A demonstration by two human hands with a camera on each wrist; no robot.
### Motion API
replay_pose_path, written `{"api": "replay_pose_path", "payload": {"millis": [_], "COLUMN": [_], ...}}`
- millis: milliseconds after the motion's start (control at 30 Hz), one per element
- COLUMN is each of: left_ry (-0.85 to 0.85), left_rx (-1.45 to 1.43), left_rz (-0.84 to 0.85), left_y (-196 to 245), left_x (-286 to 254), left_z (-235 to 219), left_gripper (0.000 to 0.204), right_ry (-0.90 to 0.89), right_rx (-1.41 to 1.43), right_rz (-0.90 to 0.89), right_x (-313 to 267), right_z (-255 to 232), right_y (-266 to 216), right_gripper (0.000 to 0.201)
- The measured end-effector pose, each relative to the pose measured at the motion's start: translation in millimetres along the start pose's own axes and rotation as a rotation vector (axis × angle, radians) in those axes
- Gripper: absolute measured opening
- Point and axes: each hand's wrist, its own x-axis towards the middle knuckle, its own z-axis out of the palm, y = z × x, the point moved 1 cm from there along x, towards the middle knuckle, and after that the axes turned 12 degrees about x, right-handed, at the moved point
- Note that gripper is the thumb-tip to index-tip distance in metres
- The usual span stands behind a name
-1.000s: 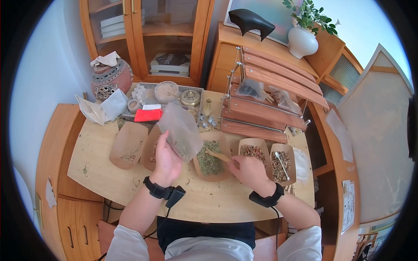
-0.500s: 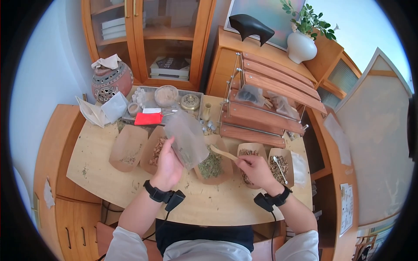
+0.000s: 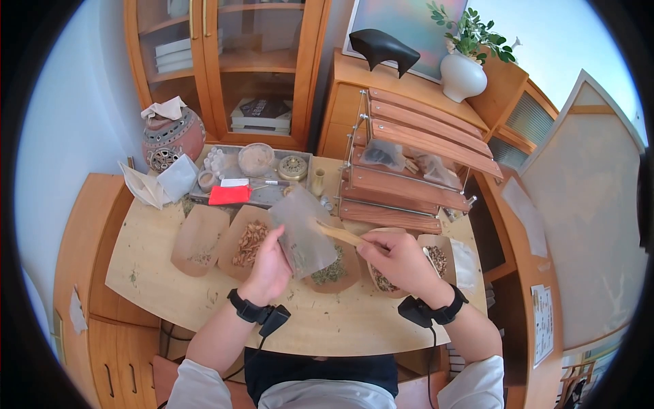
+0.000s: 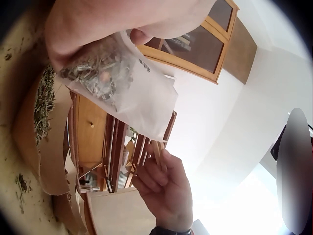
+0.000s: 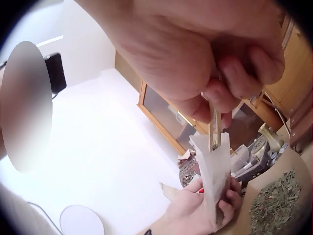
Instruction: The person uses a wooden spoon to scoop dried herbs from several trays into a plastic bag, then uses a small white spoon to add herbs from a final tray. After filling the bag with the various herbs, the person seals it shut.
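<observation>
My left hand grips a translucent pouch by its lower left side, tilted over the table. Dried bits show through its lower part in the left wrist view. Bamboo tongs are pinched between the thumb and fingers of my right hand. Their tips are at the pouch's open mouth, as the right wrist view shows from the side. Below the pouch is a paper tray of chopped green herbs, partly covered by the pouch in the head view.
Left of the herbs stand a tray with reddish-brown pieces and a nearly bare paper tray. Two trays of mixed dried pieces lie at the right, one partly behind my right hand. Behind are a grey tray of small containers and a wooden rack.
The tongs have risen from the green herbs and moved left to the pouch's mouth. The pouch has shifted slightly right and down, still in my left hand.
</observation>
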Motion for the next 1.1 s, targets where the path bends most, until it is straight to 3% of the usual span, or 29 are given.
{"api": "replay_pose_path", "payload": {"millis": [133, 233, 333, 433, 567, 667, 767, 867, 900, 1100], "left_ry": [-0.001, 0.059, 0.125, 0.104, 0.12, 0.134, 0.125, 0.128, 0.129, 0.112], "left_rx": [-0.022, -0.081, -0.14, -0.172, -0.157, -0.152, -0.147, -0.132, -0.133, -0.134], "left_rz": [0.003, 0.074, 0.14, 0.159, 0.18, 0.182, 0.183, 0.19, 0.188, 0.186], "left_y": [-1, 1, 5, 5, 5, 5, 5, 7, 7, 7], "left_x": [1, -1, -2, -1, 1, 2, 2, 0, -1, -1], "left_z": [-4, -3, -2, -5, -6, -7, -8, -5, -4, -2], "left_gripper": [0.052, 0.052, 0.052, 0.052, 0.052, 0.052, 0.052, 0.052, 0.051, 0.052], "right_ry": [0.075, 0.159, 0.033, -0.046, -0.084, -0.087, -0.024, 0.002, -0.004, -0.09], "right_rx": [0.024, 0.141, -0.179, -0.363, -0.376, -0.535, -0.468, -0.445, -0.388, -0.292], "right_rz": [0.123, 0.011, 0.188, -0.143, -0.178, -0.134, -0.102, 0.091, 0.18, 0.297], "right_x": [-9, -10, -14, -13, -10, -9, -9, -12, -11, -10], "right_z": [-9, -13, -12, 14, 43, 41, 25, 1, -5, -8], "right_y": [-14, 7, -1, 30, 36, 39, 35, 36, 29, 51], "right_gripper": [0.031, 0.028, 0.025, 0.02, 0.019, 0.02, 0.019, 0.021, 0.024, 0.03]}}
